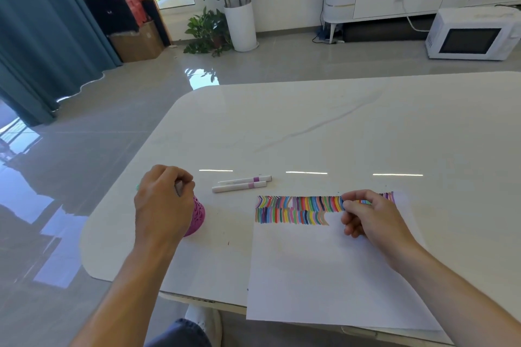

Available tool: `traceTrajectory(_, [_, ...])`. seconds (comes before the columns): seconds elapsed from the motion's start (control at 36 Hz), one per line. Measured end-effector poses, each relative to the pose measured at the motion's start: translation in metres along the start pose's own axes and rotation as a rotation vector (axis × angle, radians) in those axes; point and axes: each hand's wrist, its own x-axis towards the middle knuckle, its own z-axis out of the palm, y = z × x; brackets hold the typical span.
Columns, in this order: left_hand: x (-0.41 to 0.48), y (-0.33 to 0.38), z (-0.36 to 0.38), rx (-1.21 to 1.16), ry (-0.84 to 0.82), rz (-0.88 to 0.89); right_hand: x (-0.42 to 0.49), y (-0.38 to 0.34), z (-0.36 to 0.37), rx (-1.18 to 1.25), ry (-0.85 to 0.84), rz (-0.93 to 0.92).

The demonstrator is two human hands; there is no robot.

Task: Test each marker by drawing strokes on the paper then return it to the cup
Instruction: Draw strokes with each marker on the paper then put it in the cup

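Paper (324, 270) lies nearest, at 5 o'clock on the tabletop (338, 127), with coloured strokes (296, 210) along its far edge. Right hand (372, 217) is there, fingers pinching a small blue piece (342, 201), too small to identify. At its 9 o'clock, left hand (162, 200) covers the purple cup (198, 214), fingers clenched round a pale marker (179, 187). Farther, at the cup's 1 o'clock, two white markers (239, 184) lie side by side.

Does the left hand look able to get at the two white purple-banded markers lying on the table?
Probably yes. The two white purple-banded markers lie on bare white table right of the left hand, nothing between, though its fingers grip a marker above the purple patterned cup.
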Motion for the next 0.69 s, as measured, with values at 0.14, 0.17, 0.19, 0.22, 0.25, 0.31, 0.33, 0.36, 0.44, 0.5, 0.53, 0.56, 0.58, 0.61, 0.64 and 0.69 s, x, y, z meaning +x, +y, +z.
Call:
traceTrajectory(0.14, [-0.001,0.001,0.003,0.016,-0.004,-0.004,0.0,0.001,0.0,-0.008,-0.005,-0.003])
traceTrajectory(0.17, [-0.001,0.003,0.004,0.011,0.006,0.002,0.0,0.002,0.0,-0.01,-0.006,-0.004])
traceTrajectory(0.19, [-0.002,0.006,0.006,0.006,0.024,0.018,0.0,0.002,0.0,-0.012,-0.007,-0.005])
traceTrajectory(0.22, [-0.003,0.008,0.008,0.006,0.043,0.05,0.001,0.002,0.0,-0.016,-0.008,-0.007])
traceTrajectory(0.25, [-0.004,0.011,0.009,0.011,0.057,0.093,0.001,0.003,0.0,-0.019,-0.01,-0.009])
traceTrajectory(0.31, [-0.005,0.016,0.013,0.024,0.064,0.181,0.001,0.003,0.0,-0.022,-0.013,-0.011])
traceTrajectory(0.33, [-0.005,0.018,0.014,0.027,0.057,0.215,0.001,0.004,0.0,-0.022,-0.013,-0.011])
traceTrajectory(0.36, [-0.006,0.02,0.016,0.029,0.044,0.244,0.002,0.005,0.0,-0.022,-0.011,-0.011])
traceTrajectory(0.44, [-0.009,0.028,0.023,0.003,-0.038,0.271,0.002,0.005,0.001,-0.02,-0.008,-0.011])
traceTrajectory(0.5, [-0.011,0.031,0.029,-0.014,-0.112,0.256,0.002,0.004,0.001,-0.025,-0.01,-0.012])
traceTrajectory(0.53, [-0.012,0.031,0.033,-0.017,-0.151,0.243,0.002,0.004,0.002,-0.028,-0.011,-0.013])
traceTrajectory(0.56, [-0.013,0.032,0.036,-0.017,-0.193,0.231,0.003,0.005,0.002,-0.031,-0.012,-0.014])
traceTrajectory(0.58, [-0.015,0.032,0.041,-0.017,-0.236,0.218,0.003,0.005,0.001,-0.033,-0.014,-0.015])
traceTrajectory(0.61, [-0.016,0.032,0.045,-0.014,-0.28,0.202,0.003,0.006,0.001,-0.034,-0.015,-0.016])
traceTrajectory(0.64, [-0.017,0.031,0.049,-0.009,-0.322,0.184,0.003,0.006,0.001,-0.034,-0.017,-0.015])
traceTrajectory(0.69, [-0.019,0.03,0.056,0.012,-0.396,0.154,0.003,0.007,0.002,-0.033,-0.021,-0.012])
